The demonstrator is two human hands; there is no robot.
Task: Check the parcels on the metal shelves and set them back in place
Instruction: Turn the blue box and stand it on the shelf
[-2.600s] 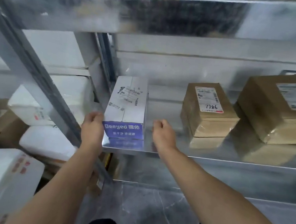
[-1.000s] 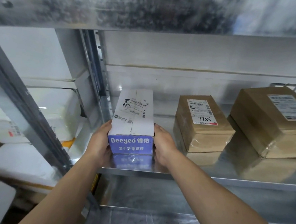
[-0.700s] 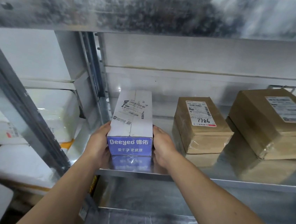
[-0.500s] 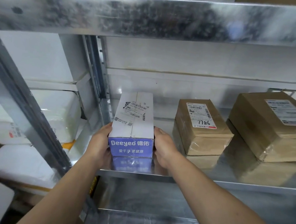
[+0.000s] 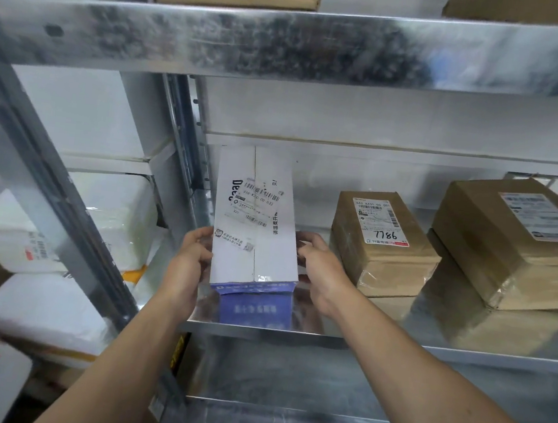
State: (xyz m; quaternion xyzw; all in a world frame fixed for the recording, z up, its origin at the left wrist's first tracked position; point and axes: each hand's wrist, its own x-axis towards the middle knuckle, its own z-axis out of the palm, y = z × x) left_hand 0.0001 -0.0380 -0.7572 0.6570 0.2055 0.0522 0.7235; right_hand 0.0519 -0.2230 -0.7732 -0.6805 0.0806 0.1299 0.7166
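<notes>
Here we hold the box (image 5: 255, 222) at centre frame, our left hand (image 5: 189, 264) and right hand (image 5: 319, 270) each curled round one of its long sides. It tilts, its labelled white top turned toward us and its blue near end down on the shelf (image 5: 428, 351). Just to its right sits a brown parcel (image 5: 379, 259) marked 7786, with a larger parcel (image 5: 494, 247) at the right edge. Foam boxes (image 5: 53, 311) are stacked at lower left.

Your two bare arms reach up from bottom edge to frame middle. Your left hand (image 5: 189, 260), right hand (image 5: 321, 271) face each other, fingers curled on box (image 5: 253, 243) sides.
</notes>
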